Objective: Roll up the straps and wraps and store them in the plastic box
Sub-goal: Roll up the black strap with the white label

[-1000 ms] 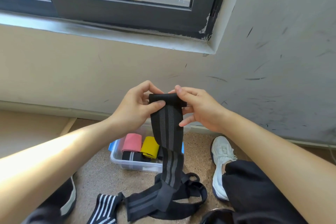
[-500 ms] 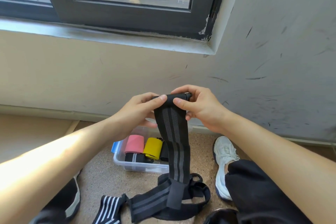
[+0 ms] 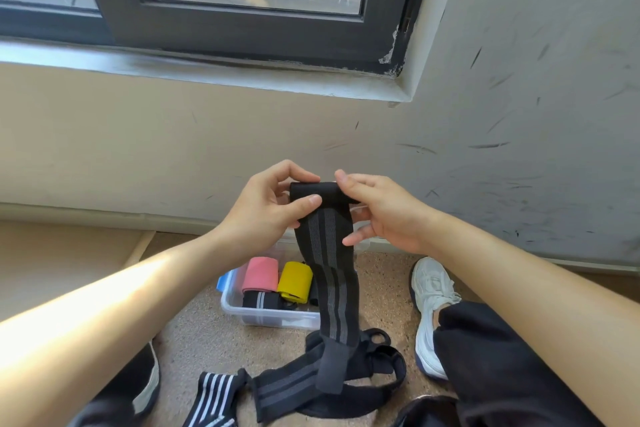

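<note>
Hanging straight above the plastic box (image 3: 270,319), the black wrap (image 3: 329,270) with grey stripes has its top end turned into a small tight coil (image 3: 313,189) held up in the air. The coil's long axis lies crosswise, left to right, and each hand has one end of it, so neither is nearer than the other. The left hand (image 3: 266,211) pinches its end between thumb and fingers. The right hand (image 3: 384,211) has its forefinger curled over the top and its thumb against the cloth below. From the coil the loose length drops down across the box's right part and ends in a slack heap on the floor (image 3: 194,333) just in front of the box. By my reading, the coming turns depend on that: the cloth feeds up from below, so the coil has to wind downward along it.

Inside the box a pink roll (image 3: 260,274) and a yellow roll (image 3: 295,281) stand side by side. A dark roll with pale stripes (image 3: 259,302) lies against the near wall in front of the pink one. What lies behind the hanging wrap is hidden. In front of the box and to its left, a white-striped wrap (image 3: 214,399) lies unrolled beside the heap. A white shoe (image 3: 431,298) rests to the right of the box.
</note>
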A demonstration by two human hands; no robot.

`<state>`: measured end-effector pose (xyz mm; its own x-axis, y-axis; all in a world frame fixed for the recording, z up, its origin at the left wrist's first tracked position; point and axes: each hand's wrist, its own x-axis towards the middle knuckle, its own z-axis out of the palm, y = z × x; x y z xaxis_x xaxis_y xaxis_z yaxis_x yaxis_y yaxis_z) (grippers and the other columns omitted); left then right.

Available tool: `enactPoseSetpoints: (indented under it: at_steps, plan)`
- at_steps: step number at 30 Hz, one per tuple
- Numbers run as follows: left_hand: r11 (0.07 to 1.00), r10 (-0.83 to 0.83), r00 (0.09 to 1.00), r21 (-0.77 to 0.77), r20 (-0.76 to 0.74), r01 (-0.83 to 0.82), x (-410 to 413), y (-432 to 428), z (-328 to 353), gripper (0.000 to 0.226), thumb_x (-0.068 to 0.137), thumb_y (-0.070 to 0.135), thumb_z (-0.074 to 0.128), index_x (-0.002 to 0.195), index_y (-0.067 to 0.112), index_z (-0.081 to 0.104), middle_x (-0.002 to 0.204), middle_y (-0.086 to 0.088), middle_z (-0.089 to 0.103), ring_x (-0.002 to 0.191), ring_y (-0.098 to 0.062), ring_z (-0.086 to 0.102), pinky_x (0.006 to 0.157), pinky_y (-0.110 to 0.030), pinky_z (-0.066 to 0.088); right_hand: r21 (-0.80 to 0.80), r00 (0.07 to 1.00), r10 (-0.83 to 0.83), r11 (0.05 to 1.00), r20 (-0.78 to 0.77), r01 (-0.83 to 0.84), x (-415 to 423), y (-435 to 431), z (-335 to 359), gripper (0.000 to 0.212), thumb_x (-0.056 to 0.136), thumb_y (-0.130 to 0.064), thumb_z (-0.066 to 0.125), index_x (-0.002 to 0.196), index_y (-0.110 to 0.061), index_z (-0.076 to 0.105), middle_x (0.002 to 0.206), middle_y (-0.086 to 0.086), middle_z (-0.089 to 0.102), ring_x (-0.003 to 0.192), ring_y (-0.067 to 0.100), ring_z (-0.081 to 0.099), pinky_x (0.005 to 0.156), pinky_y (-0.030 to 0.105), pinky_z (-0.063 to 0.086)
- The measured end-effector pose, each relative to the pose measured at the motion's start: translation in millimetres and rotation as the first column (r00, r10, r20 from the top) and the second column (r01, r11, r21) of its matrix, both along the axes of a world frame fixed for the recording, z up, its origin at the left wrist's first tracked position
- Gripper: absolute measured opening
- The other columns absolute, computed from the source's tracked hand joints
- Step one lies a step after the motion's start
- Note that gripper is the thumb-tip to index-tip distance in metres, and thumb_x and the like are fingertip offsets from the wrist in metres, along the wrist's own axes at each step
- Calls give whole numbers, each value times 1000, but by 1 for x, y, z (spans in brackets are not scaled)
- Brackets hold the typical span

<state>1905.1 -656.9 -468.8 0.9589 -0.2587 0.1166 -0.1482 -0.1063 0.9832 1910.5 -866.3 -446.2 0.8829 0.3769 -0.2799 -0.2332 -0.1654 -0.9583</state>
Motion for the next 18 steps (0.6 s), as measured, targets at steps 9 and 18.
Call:
enactPoseSetpoints:
  at_steps: [9, 18]
  plan:
    - [996, -94, 982, -24, -166, 91, -2, 0, 1, 31, 98, 26, 66, 129, 25, 61, 112, -1, 76, 107, -22, 74, 87, -51, 62, 105, 995, -12, 994, 96, 2, 2, -6, 0, 39, 88, -30, 70, 118, -3, 67, 98, 10, 67, 83, 19, 69, 49, 23, 51]
    - [996, -72, 944, -74, -321, 51, -1, -9, 5, 32, 98, 44, 61, 114, 17, 68, 90, 2, 74, 78, -16, 75, 55, -24, 57, 13, 958, -49, 999, 283, 47, 1, -8, -5, 24, 91, -2, 72, 110, -14, 65, 102, 13, 64, 86, 19, 68, 59, 27, 55]
